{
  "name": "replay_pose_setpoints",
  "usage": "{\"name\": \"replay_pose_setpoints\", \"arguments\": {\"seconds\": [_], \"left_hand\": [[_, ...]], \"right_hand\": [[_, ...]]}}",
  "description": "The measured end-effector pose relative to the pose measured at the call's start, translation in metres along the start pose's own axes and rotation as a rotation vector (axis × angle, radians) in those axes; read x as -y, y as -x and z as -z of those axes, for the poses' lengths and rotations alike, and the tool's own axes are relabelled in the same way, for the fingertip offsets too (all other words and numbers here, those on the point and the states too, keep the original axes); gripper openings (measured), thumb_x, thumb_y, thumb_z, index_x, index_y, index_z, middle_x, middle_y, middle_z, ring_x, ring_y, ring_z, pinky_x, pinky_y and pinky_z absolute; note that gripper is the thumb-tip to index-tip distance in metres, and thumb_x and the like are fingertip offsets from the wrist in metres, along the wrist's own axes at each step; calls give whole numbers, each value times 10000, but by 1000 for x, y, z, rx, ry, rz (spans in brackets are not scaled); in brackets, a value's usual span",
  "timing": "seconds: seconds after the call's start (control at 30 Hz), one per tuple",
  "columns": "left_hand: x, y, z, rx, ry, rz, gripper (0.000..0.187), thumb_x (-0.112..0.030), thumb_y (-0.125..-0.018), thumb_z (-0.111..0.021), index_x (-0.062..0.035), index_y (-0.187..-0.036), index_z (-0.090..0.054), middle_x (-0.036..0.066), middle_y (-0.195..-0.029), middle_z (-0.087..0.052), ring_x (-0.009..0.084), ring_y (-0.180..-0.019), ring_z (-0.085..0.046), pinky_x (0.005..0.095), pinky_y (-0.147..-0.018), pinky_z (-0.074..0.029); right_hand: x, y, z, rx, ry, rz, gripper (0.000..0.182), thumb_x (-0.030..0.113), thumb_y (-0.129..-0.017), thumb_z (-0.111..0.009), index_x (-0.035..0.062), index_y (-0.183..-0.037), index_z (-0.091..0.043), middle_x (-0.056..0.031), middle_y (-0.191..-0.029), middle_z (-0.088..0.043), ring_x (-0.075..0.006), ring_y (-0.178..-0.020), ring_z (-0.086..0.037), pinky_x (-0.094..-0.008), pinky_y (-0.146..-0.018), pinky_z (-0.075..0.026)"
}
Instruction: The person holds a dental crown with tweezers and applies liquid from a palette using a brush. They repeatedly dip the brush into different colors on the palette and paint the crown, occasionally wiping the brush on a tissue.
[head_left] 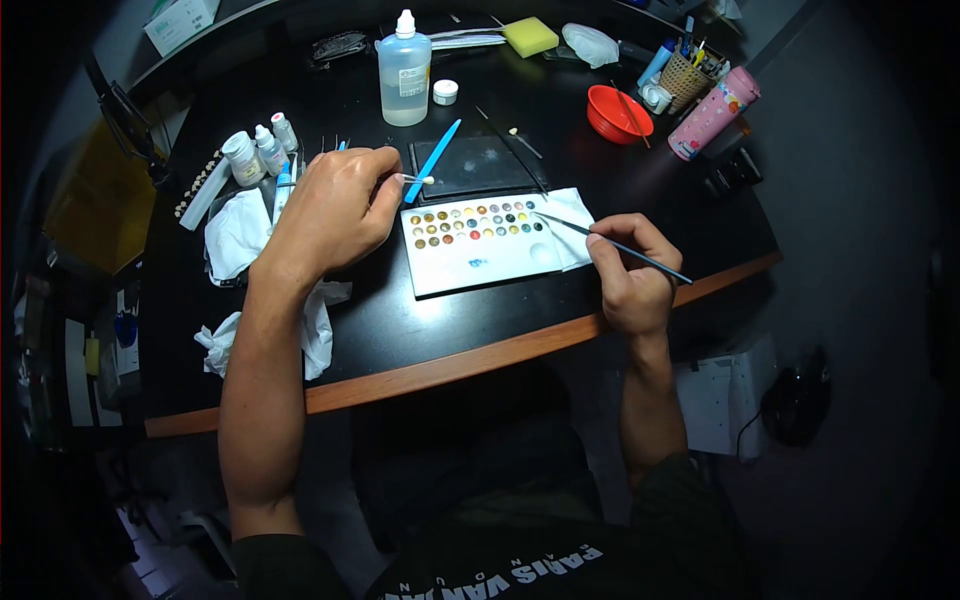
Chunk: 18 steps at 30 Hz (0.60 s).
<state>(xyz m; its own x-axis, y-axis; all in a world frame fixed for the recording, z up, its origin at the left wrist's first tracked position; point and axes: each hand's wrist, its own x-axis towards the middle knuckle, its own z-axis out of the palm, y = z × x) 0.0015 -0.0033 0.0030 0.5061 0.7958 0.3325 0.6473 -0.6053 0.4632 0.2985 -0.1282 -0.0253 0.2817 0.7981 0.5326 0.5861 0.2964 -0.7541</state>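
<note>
Brush tip beside palette edge

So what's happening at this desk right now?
A person sits at a black table. Their right hand holds a thin brush with its tip at a white palette that has rows of small colour wells. Their left hand holds a small white piece on a metal tool just above the palette. Crumpled tissues, small bottles and a clear liquid bottle stand around.

Palette lies on the table between both hands; slab just behind it, bottle farther back, crumpled tissues to its left, bowl back right.
</note>
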Motion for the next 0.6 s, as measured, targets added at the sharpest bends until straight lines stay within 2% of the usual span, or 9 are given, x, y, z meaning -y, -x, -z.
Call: {"name": "replay_pose_setpoints", "arguments": {"seconds": [0.2, 0.43, 0.6], "left_hand": [[2, 0, -2, -18, 7, -28, 254, -134, -1000, -594, 74, -986, -740, 218, -826, -716, 301, -726, -683, 428, -704, -527], [2, 0, -2, -22, -2, -34, 248, -127, -999, -592, 74, -978, -736, 216, -819, -713, 301, -719, -677, 429, -698, -522], [1, 0, -2, -9, 9, -28, 257, -138, -997, -592, 72, -971, -736, 215, -815, -711, 293, -707, -667, 427, -682, -512]], "right_hand": [[4, -11, -5, 55, 45, -5, 33, -12, -863, -702, -13, -855, -734, 31, -652, -602, 4, -572, -487, -215, -508, -319], [-1, 3, 5, -60, -136, -75, 60, 6, -903, -717, -18, -950, -747, 54, -728, -638, 18, -612, -476, -197, -538, -325], [-10, 23, 13, -35, -10, -38, 24, 16, -913, -759, -1, -929, -761, 33, -708, -656, 3, -578, -503, -192, -516, -325]]}}
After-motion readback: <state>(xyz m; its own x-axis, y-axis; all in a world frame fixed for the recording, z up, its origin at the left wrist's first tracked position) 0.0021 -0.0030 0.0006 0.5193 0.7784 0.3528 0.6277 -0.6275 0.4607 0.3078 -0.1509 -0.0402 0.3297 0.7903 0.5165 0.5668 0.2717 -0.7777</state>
